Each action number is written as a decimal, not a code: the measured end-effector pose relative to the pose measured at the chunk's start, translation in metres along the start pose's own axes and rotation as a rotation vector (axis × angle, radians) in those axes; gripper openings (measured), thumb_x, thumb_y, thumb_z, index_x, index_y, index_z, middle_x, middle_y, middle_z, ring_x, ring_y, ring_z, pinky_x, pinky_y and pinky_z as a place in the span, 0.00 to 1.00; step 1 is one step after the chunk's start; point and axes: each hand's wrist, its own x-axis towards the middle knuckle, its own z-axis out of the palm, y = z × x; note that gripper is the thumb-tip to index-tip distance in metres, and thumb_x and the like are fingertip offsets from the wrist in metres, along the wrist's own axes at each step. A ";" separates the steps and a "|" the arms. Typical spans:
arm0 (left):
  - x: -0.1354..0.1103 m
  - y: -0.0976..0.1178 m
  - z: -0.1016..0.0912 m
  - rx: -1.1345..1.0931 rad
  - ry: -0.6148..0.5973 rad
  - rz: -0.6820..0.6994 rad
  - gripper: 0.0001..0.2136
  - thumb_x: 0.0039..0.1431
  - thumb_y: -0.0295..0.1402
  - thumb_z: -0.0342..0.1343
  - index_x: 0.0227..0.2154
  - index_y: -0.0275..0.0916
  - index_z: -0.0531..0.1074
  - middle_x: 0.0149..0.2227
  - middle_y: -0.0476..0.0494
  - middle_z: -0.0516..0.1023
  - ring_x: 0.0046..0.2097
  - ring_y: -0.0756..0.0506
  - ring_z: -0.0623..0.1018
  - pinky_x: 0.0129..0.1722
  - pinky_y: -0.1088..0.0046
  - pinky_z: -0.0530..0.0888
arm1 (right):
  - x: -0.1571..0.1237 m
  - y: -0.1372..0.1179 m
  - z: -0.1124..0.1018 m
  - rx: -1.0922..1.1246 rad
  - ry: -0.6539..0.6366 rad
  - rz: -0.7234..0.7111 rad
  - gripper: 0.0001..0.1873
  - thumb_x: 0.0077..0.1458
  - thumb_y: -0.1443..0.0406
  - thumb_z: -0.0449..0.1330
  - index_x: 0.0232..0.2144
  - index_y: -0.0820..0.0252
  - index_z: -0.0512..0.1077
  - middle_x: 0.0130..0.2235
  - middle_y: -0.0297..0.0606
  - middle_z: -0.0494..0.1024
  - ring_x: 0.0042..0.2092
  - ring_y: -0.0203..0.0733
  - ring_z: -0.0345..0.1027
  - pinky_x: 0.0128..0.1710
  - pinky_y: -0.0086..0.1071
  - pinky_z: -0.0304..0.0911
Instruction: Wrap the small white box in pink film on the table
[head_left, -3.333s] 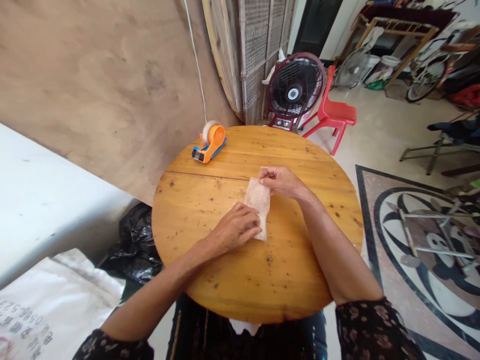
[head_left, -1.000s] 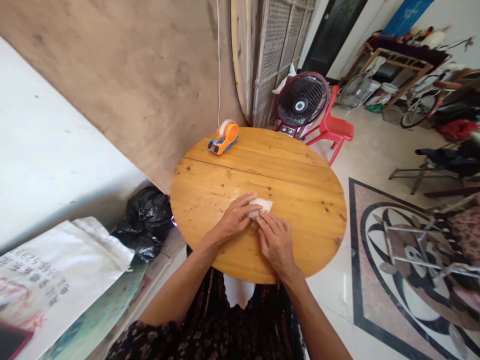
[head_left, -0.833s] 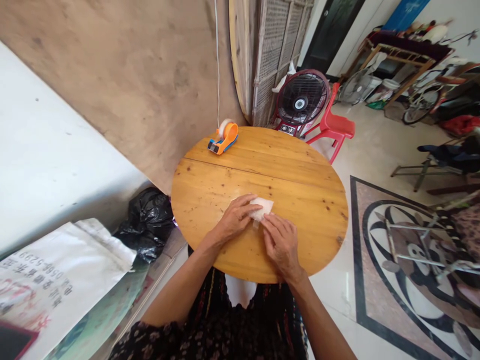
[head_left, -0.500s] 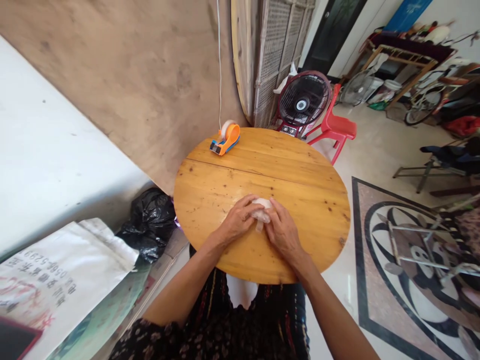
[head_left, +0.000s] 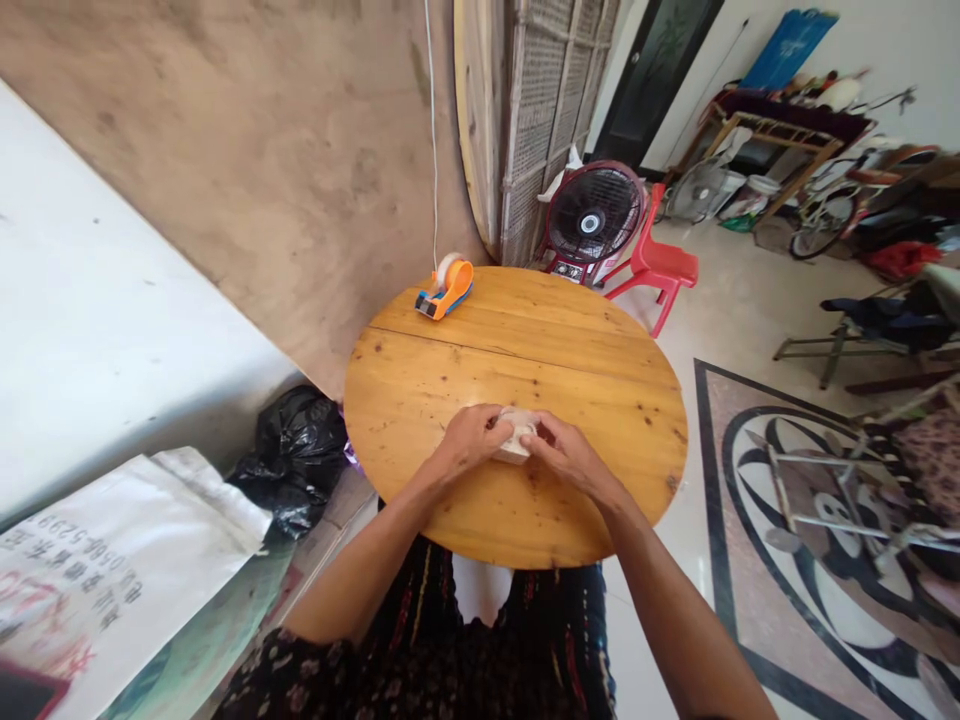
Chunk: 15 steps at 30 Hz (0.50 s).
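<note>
A small whitish, boxy packet (head_left: 514,452) with a clear, shiny surface is on the round wooden table (head_left: 420,480), near its front half. My left hand (head_left: 471,438) grips its left side, thumb on top. From the right, my right hand (head_left: 564,452) closes on the same packet, its thumb also pressing the top. My fingers hide the packet's sides, and I cannot make out what is inside. Farther back on the table, toward the left, stands an orange and blue tape dispenser (head_left: 448,287) with a roll of clear tape.
Beyond the table are a dark red fan (head_left: 592,215) and a red plastic chair (head_left: 664,258). A black plastic bag (head_left: 296,450) and a white printed sack (head_left: 142,545) lie at the left. Folding chairs (head_left: 840,500) stand on the patterned floor at right.
The packet has been turned, and its flatter top now faces up. The loose clear strip hanging from its near side is out of sight. Both thumbs have come onto its top.
</note>
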 end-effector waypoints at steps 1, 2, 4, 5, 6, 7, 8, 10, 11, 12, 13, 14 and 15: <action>0.005 0.002 0.000 0.037 0.005 -0.022 0.11 0.55 0.34 0.50 0.24 0.34 0.73 0.22 0.49 0.68 0.26 0.50 0.66 0.27 0.75 0.60 | 0.003 0.004 0.001 0.063 0.022 0.011 0.13 0.58 0.57 0.55 0.41 0.57 0.72 0.35 0.35 0.77 0.34 0.39 0.69 0.34 0.31 0.64; 0.009 0.004 -0.001 0.062 0.015 -0.023 0.11 0.55 0.35 0.51 0.24 0.34 0.72 0.23 0.49 0.69 0.27 0.50 0.66 0.28 0.75 0.60 | 0.007 0.008 0.003 0.133 0.049 0.019 0.13 0.58 0.56 0.55 0.40 0.58 0.72 0.36 0.35 0.77 0.35 0.40 0.69 0.34 0.31 0.64; 0.016 0.003 -0.002 0.021 0.000 0.006 0.13 0.57 0.37 0.50 0.26 0.33 0.74 0.26 0.46 0.72 0.29 0.49 0.68 0.30 0.75 0.62 | 0.013 0.016 0.009 0.276 0.080 0.043 0.14 0.57 0.55 0.55 0.39 0.58 0.72 0.37 0.36 0.77 0.37 0.40 0.69 0.35 0.31 0.65; 0.017 0.001 -0.003 -0.069 -0.038 0.029 0.15 0.59 0.40 0.49 0.30 0.33 0.75 0.29 0.44 0.74 0.31 0.48 0.70 0.31 0.74 0.64 | 0.016 0.020 0.011 0.339 0.085 0.062 0.15 0.58 0.54 0.54 0.40 0.58 0.71 0.37 0.36 0.77 0.36 0.40 0.70 0.35 0.32 0.66; 0.018 -0.002 -0.005 -0.204 -0.091 0.049 0.17 0.60 0.42 0.48 0.34 0.32 0.75 0.32 0.43 0.76 0.33 0.47 0.72 0.33 0.74 0.66 | 0.018 0.022 0.014 0.387 0.090 0.080 0.16 0.58 0.54 0.54 0.40 0.58 0.71 0.36 0.36 0.77 0.35 0.40 0.69 0.34 0.32 0.66; 0.017 -0.005 -0.006 -0.364 -0.150 0.065 0.19 0.61 0.43 0.48 0.40 0.32 0.75 0.37 0.41 0.77 0.37 0.46 0.74 0.37 0.73 0.68 | 0.020 0.024 0.016 0.418 0.100 0.095 0.16 0.58 0.54 0.54 0.39 0.58 0.71 0.35 0.36 0.77 0.34 0.40 0.69 0.33 0.32 0.66; 0.016 -0.008 -0.008 -0.514 -0.206 0.075 0.20 0.60 0.43 0.50 0.45 0.32 0.73 0.42 0.39 0.77 0.40 0.45 0.75 0.41 0.72 0.69 | 0.022 0.024 0.017 0.431 0.114 0.105 0.17 0.58 0.53 0.54 0.39 0.59 0.72 0.34 0.36 0.76 0.32 0.39 0.69 0.32 0.32 0.66; 0.015 -0.015 -0.012 -0.693 -0.289 0.074 0.23 0.57 0.42 0.56 0.52 0.34 0.69 0.48 0.38 0.75 0.46 0.43 0.75 0.47 0.70 0.69 | 0.023 0.025 0.018 0.416 0.152 0.118 0.18 0.58 0.53 0.53 0.38 0.59 0.73 0.32 0.36 0.76 0.31 0.39 0.68 0.32 0.32 0.65; 0.014 -0.018 -0.013 -0.721 -0.316 0.066 0.25 0.55 0.41 0.59 0.54 0.34 0.68 0.50 0.37 0.75 0.48 0.42 0.74 0.48 0.69 0.69 | 0.023 0.024 0.018 0.398 0.169 0.121 0.19 0.58 0.52 0.52 0.38 0.59 0.74 0.32 0.36 0.77 0.31 0.39 0.68 0.32 0.32 0.65; 0.015 -0.021 -0.014 -0.726 -0.333 0.055 0.27 0.54 0.40 0.60 0.55 0.35 0.67 0.51 0.37 0.74 0.49 0.42 0.74 0.48 0.69 0.69 | 0.022 0.024 0.018 0.386 0.177 0.121 0.19 0.59 0.52 0.52 0.39 0.59 0.74 0.33 0.37 0.77 0.32 0.40 0.69 0.33 0.33 0.66; 0.016 -0.023 -0.014 -0.719 -0.338 0.043 0.27 0.53 0.40 0.61 0.55 0.35 0.66 0.51 0.37 0.74 0.50 0.42 0.74 0.48 0.69 0.69 | 0.021 0.024 0.018 0.378 0.179 0.120 0.20 0.59 0.52 0.52 0.40 0.59 0.74 0.33 0.37 0.78 0.33 0.40 0.70 0.34 0.33 0.66; 0.017 -0.024 -0.014 -0.706 -0.334 0.032 0.27 0.53 0.39 0.62 0.55 0.35 0.66 0.51 0.37 0.74 0.50 0.42 0.74 0.48 0.70 0.70 | 0.020 0.025 0.018 0.373 0.179 0.118 0.20 0.58 0.51 0.53 0.42 0.59 0.74 0.34 0.37 0.78 0.33 0.41 0.70 0.34 0.34 0.67; 0.018 -0.025 -0.014 -0.693 -0.323 0.021 0.27 0.54 0.39 0.61 0.55 0.35 0.66 0.51 0.37 0.74 0.49 0.42 0.74 0.48 0.70 0.70 | 0.019 0.025 0.019 0.368 0.180 0.117 0.21 0.57 0.51 0.55 0.44 0.58 0.73 0.34 0.37 0.79 0.34 0.42 0.71 0.35 0.34 0.67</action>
